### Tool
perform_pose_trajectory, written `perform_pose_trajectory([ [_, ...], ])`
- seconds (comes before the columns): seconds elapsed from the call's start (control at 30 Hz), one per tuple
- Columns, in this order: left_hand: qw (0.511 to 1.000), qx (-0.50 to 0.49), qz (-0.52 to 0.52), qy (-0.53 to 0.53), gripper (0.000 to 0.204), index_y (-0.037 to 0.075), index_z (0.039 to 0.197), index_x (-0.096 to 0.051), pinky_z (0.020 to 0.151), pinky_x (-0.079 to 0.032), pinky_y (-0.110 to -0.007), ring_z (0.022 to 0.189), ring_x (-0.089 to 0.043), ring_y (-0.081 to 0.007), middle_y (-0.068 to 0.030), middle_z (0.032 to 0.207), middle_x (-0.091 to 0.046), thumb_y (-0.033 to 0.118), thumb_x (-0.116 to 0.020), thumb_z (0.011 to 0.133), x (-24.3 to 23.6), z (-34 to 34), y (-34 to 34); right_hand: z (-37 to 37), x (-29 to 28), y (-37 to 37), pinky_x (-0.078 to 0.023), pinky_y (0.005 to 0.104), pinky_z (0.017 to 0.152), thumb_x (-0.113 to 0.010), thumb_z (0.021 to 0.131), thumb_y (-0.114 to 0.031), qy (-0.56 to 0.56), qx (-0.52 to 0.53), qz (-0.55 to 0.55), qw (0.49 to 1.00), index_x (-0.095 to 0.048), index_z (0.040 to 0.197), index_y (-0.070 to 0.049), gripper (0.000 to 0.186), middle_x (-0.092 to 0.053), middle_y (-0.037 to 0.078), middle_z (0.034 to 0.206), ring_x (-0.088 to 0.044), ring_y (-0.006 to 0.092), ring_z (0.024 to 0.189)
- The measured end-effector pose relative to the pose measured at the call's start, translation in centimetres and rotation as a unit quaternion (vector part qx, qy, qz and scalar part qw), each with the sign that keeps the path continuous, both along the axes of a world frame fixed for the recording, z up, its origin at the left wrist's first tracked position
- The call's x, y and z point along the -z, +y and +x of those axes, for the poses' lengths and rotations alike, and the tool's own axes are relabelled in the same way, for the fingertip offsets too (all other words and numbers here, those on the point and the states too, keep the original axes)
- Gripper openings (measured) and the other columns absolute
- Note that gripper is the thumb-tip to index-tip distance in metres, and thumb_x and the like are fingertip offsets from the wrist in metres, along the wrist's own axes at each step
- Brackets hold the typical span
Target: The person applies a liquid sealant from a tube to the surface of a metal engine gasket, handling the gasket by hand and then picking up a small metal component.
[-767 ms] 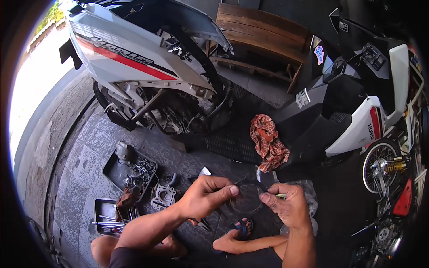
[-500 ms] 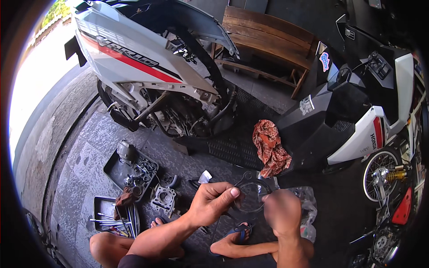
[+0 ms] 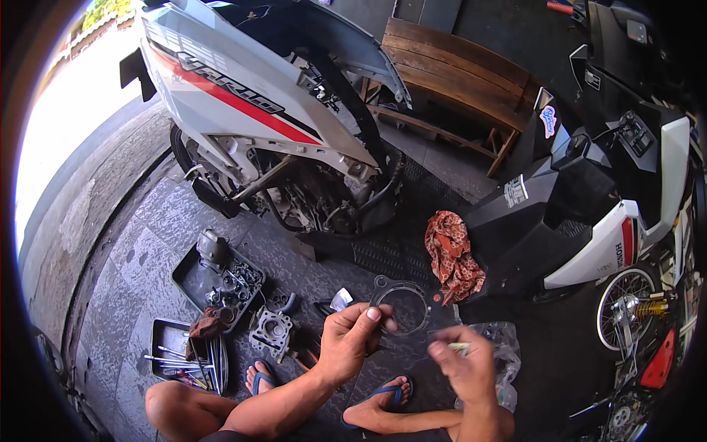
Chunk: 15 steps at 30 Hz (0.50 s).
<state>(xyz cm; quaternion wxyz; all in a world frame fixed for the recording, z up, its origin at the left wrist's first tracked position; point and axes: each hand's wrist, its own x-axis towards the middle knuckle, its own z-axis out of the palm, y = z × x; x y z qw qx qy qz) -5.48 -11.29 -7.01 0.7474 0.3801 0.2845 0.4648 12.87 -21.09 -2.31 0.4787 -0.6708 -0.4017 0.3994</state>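
In my left hand point(image 3: 356, 333) a thin round gasket point(image 3: 402, 285) with a wide opening and small bolt-hole tabs is pinched at its left edge between thumb and fingers. My right hand point(image 3: 468, 366) is apart from it, to the right and a little nearer. A small pale yellow thing point(image 3: 458, 346) shows between its thumb and fingers; it is too blurred to name. An engine cylinder block point(image 3: 272, 329) sits on the floor left of my left hand, beside a short grey hose point(image 3: 289, 303).
Trays of engine parts point(image 3: 184, 274) and tools point(image 3: 159, 340) lie at left. A partly stripped scooter point(image 3: 243, 110) stands ahead, with its black and white rear point(image 3: 545, 206) to the right. A patterned orange cloth point(image 3: 453, 258), clear plastic bag point(image 3: 507, 353) and wooden bench point(image 3: 456, 70) are nearby.
My right hand has moved off the gasket, down and slightly right. The gasket is tilted differently and sits a little farther left in my left hand. The whole view has shifted slightly.
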Motion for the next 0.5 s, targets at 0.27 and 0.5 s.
perform_pose_trajectory([
  [0.27,0.94,0.03,0.226,0.252,0.058,0.009,0.15,-0.041,0.089,-0.042,-0.035,0.091,-0.056,-0.0204,-0.0086,0.091,-0.059,0.008,-0.059,0.095,1.0,0.6,-2.0,-0.8,1.3,1.4,-0.051,0.0391,0.091,-0.056,0.099,-0.015,0.319,0.104,0.217,0.917,-0.053,0.123,-0.001,0.027,-0.066,0.018,0.109,-0.064,0.0264,0.101],
  [0.5,0.93,0.03,0.261,0.259,0.051,0.007,0.14,-0.051,0.085,-0.044,-0.039,0.088,-0.058,-0.024,-0.0099,0.092,-0.06,0.018,-0.067,0.093,0.3,3.3,-5.1,-1.4,3.0,1.1,-0.043,0.0366,0.101,-0.054,0.104,-0.02,0.269,0.087,0.236,0.93,-0.052,0.125,-0.005,0.027,-0.064,0.02,0.126,-0.059,0.0218,0.113],
])
